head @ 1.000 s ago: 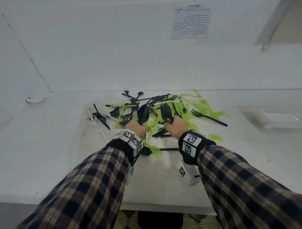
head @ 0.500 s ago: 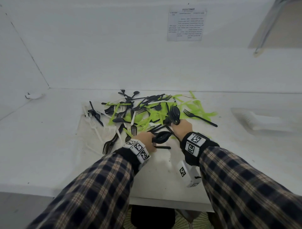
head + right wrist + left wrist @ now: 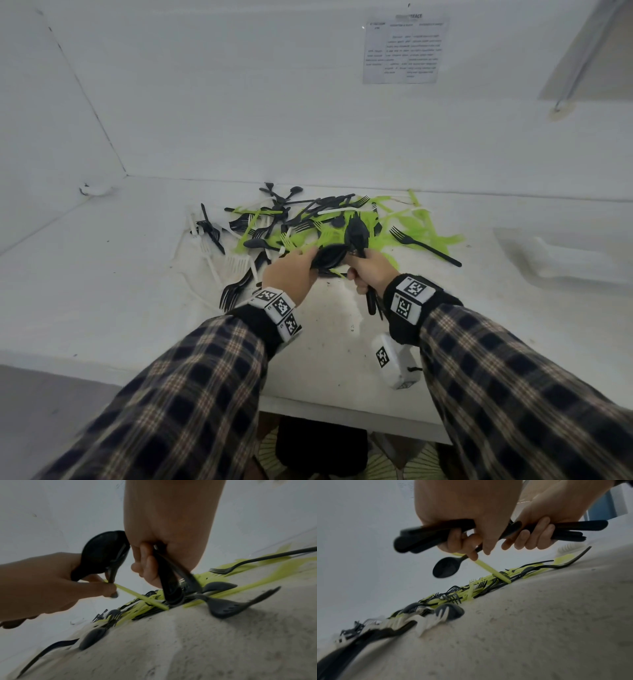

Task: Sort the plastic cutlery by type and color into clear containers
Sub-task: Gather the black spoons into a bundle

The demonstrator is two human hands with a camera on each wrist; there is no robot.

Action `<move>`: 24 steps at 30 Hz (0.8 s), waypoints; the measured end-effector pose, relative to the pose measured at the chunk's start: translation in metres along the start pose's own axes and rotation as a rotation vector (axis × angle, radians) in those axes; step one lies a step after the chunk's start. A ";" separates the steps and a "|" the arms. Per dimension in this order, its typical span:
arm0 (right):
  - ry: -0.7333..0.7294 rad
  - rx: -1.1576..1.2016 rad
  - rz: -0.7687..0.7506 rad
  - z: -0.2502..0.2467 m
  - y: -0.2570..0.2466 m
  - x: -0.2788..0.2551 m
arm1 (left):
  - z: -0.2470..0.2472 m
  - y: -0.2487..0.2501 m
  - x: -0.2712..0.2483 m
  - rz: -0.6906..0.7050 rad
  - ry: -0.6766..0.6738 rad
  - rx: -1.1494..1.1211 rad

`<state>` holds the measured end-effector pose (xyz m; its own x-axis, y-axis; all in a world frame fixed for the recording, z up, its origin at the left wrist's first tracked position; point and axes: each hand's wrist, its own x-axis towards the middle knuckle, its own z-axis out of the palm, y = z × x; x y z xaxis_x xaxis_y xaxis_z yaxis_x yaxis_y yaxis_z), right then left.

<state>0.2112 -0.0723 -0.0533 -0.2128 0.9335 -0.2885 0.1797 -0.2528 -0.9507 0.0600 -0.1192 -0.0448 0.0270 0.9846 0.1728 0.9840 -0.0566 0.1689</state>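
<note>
From the head view, the left hand (image 3: 295, 272) grasps a bunch of black spoons (image 3: 329, 257) and the right hand (image 3: 371, 272) is clenched around a second bunch of black spoons (image 3: 357, 234), bowls up, handles poking out below the fist; the two hands meet just in front of the pile of cutlery (image 3: 308, 226), a tangle of black, green and white pieces in the middle of the white table (image 3: 102, 291). Bare tabletop lies to the left of the pile and between the pile and the near edge. A lone black fork (image 3: 423, 245) lies at the pile's right side, and a clear container (image 3: 565, 257) sits well apart near the right edge. A printed sheet (image 3: 404, 49) hangs on the back wall. From the left wrist view, the left hand (image 3: 465, 513) holds its spoons (image 3: 426, 536) above the table, and its fingertips also pinch a green handle (image 3: 493, 572) slanting down into the pile, with one black spoon (image 3: 447, 568) hanging bowl-down; the right hand's fingers (image 3: 530, 534) curl round its own handles. From the right wrist view, the right hand (image 3: 164, 540) grips its black handles (image 3: 169, 581) pointing down at the pile, while the left hand (image 3: 51, 585) is beside it with the spoon bowls (image 3: 104, 553) raised.
</note>
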 end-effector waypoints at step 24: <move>-0.225 0.236 0.010 0.052 -0.018 0.021 | 0.009 -0.023 0.024 -0.355 0.075 -1.037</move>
<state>0.1538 -0.0611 -0.0485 -0.4242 0.8577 -0.2905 -0.0392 -0.3379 -0.9404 0.0397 -0.0931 -0.0529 -0.2737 0.9618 0.0052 0.3064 0.0820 0.9484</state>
